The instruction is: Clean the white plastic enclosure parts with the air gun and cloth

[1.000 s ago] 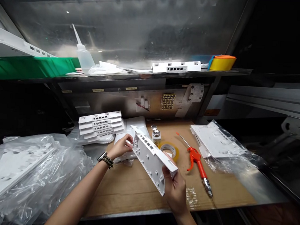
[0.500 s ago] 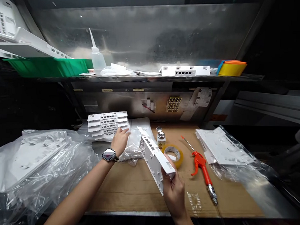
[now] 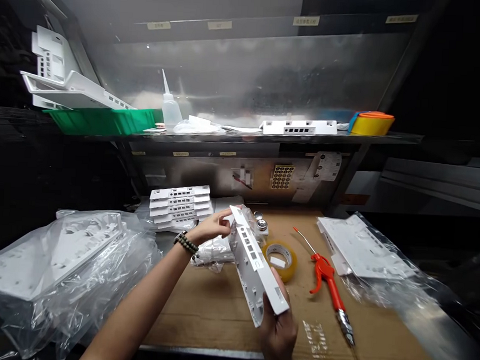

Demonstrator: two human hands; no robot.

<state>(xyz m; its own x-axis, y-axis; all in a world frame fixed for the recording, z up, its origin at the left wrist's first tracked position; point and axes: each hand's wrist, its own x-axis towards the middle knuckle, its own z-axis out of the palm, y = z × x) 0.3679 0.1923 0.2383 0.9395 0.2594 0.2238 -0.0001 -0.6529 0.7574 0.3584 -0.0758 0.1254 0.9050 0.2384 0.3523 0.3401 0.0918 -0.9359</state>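
My right hand [image 3: 278,325] grips the near end of a white plastic housing [image 3: 258,265] with a row of square port cut-outs, held tilted above the bench. At its far end, clear plastic film that looks like a bag [image 3: 247,216] wraps around the tip. My left hand [image 3: 214,226], bracelet on the wrist, is at that end with fingers curled on the film; the fingertips are partly hidden. Behind it lies a pile of clear bags [image 3: 215,251], beside a stack of similar white housings [image 3: 180,205].
A yellow tape roll [image 3: 290,264] and a small metal-capped bottle [image 3: 262,225] lie beyond the housing. A red air blow gun [image 3: 331,285] rests to the right. Bagged white parts lie left [image 3: 62,252] and right [image 3: 364,249]. A shelf [image 3: 234,139] crosses above.
My left hand has moved right from the housing stack and bag pile to the held housing's far end, where clear film now shows. The housing has shifted slightly down and right in view.
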